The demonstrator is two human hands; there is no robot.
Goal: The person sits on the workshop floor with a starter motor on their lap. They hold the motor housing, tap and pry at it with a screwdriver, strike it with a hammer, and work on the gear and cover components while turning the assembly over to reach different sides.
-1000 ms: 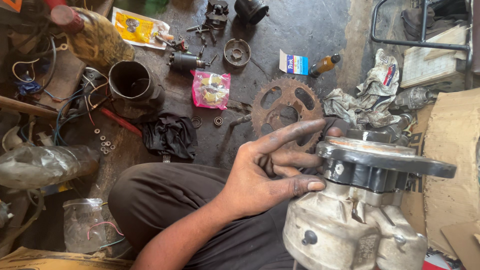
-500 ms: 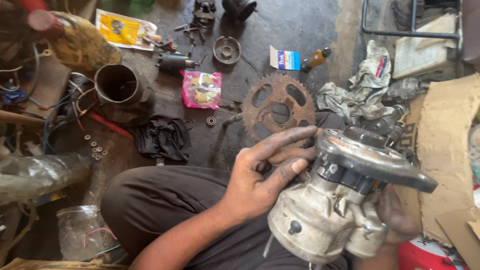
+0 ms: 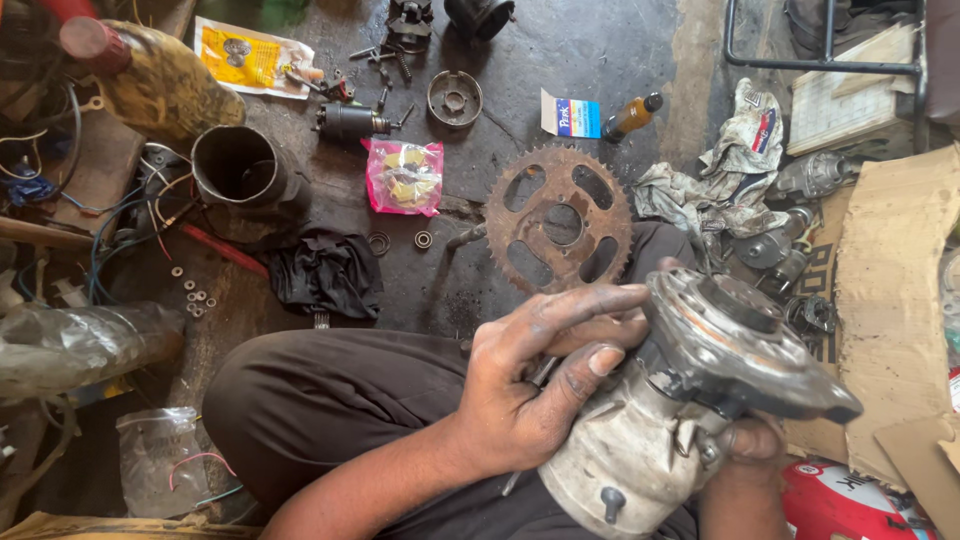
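Where the two hands close on the work, packages lie beyond them on the dark floor. Directly above the grip, past the rusty chain sprocket [image 3: 558, 221], sits a small white and blue carton [image 3: 570, 115] with an amber bottle [image 3: 631, 115] touching its right end. Up and left of the grip lies a pink plastic packet [image 3: 404, 175] with yellow parts inside; farther up and left, a flat yellow printed packet [image 3: 246, 57]. Below and right of the grip, at the frame edge, a red container [image 3: 850, 505] carries a white label. Brown cardboard [image 3: 900, 290] stands to the right.

Item held: starter motor [image 3: 690, 400], pale grey cylindrical body, grimy, with a dark flanged end housing at its upper right; tilted, flange end away from the lap, resting over the person's dark trousers [image 3: 330, 400].

Left hand [image 3: 540, 380]: greasy, fingers curled over the body where it meets the housing, grasping it. Right hand [image 3: 750, 445]: mostly hidden under the motor, fingers wrapped at the lower right of the body, supporting it.

Change from half a second earlier: the motor has tilted further, flange face turned more toward the camera, and the left fingers have closed down from a spread reach onto the body. The sprocket and packets lie as before.
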